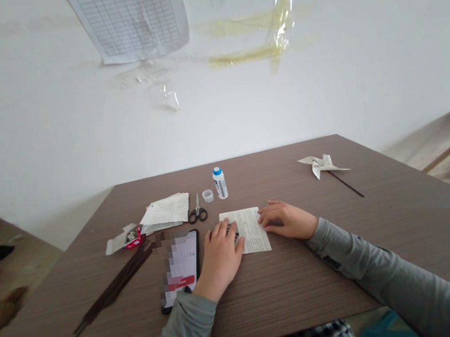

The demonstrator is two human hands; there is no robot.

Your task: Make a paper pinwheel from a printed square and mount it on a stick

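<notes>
A small sheet of printed paper [254, 233] lies flat on the table before me. My left hand [223, 255] rests on its left side, palm down with the fingers stretched out, covering part of the print. At the sheet's right edge, the fingertips of my right hand [290, 220] touch the paper; these fingers are slightly bent and apart. Beyond the sheet stands a white bottle with a blue cap [219, 184], and beside it is a small clear plastic cup [208, 196]. Scissors with black handles [197, 214] lie left of the cup.
A stack of paper sheets [165, 211], an opened small red-and-white box [128, 239], a bundle of thin dark sticks [111, 287] and a phone [181, 272] lie left. A paper pinwheel [322, 165] on a stick lies far right. The table [299, 295] meets a white wall.
</notes>
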